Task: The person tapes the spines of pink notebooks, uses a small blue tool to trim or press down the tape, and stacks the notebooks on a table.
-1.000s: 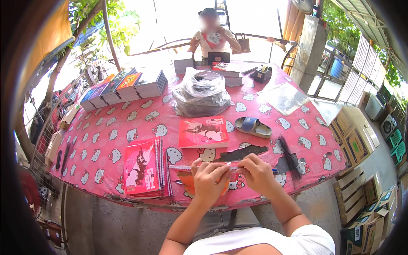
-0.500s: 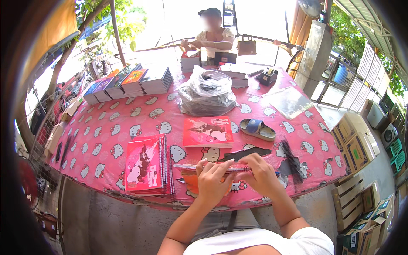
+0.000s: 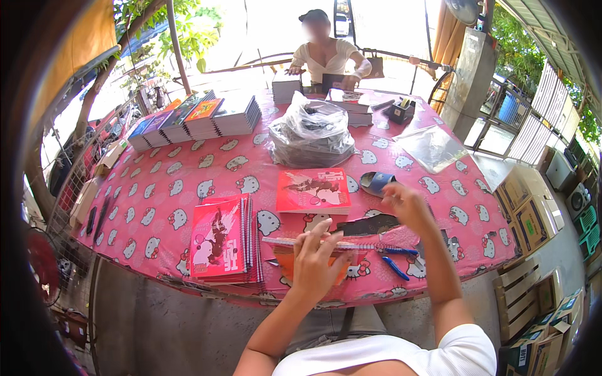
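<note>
My left hand (image 3: 313,266) holds a spiral notebook (image 3: 357,245) on its edge near the front of the table, its bound spine uppermost. Orange shows on the lower part below my fingers. My right hand (image 3: 406,205) is off the notebook, over the near side of a blue slipper (image 3: 375,182); its fingers are bent and slightly blurred, and whether they touch the slipper is unclear. Blue-handled pliers (image 3: 396,266) lie beside the notebook's right end. Left of my left hand is a stack of red spiral notebooks (image 3: 219,238). Beyond the held notebook lies a red book (image 3: 313,191).
A plastic bag (image 3: 311,135) of dark contents stands mid-table. Stacked books (image 3: 194,119) line the far left. Across the table a person (image 3: 326,53) sits behind more books (image 3: 351,113) and a tape dispenser (image 3: 401,111). A clear plastic sheet (image 3: 431,147) lies far right.
My right hand has left the notebook's spine and moved up and right to the slipper, uncovering the pliers. My left hand keeps its hold. The person opposite has spread their arms apart.
</note>
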A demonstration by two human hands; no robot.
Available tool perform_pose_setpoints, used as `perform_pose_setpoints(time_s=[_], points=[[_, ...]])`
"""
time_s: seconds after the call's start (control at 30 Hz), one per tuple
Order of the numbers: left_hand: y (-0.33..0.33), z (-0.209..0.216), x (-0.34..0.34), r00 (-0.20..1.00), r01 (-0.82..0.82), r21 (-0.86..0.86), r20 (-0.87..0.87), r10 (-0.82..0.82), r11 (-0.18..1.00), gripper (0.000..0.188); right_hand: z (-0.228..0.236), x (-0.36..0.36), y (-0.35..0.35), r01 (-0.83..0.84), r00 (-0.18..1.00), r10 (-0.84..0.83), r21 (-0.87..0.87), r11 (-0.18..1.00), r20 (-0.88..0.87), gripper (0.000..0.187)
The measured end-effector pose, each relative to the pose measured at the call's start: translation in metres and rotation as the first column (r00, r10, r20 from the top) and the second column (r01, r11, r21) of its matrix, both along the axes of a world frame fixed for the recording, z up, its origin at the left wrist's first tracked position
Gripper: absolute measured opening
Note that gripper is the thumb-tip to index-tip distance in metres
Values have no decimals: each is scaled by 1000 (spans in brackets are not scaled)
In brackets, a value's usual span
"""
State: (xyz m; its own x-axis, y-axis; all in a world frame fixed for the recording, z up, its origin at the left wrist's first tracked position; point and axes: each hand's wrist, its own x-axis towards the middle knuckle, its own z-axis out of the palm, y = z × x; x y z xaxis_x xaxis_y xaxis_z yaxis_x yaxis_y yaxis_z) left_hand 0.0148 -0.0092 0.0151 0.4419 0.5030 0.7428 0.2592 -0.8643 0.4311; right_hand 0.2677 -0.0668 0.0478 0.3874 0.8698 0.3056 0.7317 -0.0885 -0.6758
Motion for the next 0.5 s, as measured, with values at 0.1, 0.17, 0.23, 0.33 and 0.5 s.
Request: perform_pose_setpoints(time_s=[0.1,0.17,0.23,0.33,0.5], points=[[-4,14,0,996,-81,127,-37,87,989,43,-62,81,13,178,852,-204,99,979,483,38],[1,-1,-2,997,-49,100,-54,55,994,42,-98,93,19,265,794,-120,-162,951,596,38],[2,-7,-3,997,-7,61,-74,11,998,42,-109,96,31,322,798,-145,-210,923,585,36],[1,1,-1,999,-15,-45,-36,14,999,38,-112,89,43,394,827,-227,-242,887,515,31],[1,-2,4,1000,-10,48,-7,10,999,37,-109,107,40,437,769,-267,-174,882,581,34]])
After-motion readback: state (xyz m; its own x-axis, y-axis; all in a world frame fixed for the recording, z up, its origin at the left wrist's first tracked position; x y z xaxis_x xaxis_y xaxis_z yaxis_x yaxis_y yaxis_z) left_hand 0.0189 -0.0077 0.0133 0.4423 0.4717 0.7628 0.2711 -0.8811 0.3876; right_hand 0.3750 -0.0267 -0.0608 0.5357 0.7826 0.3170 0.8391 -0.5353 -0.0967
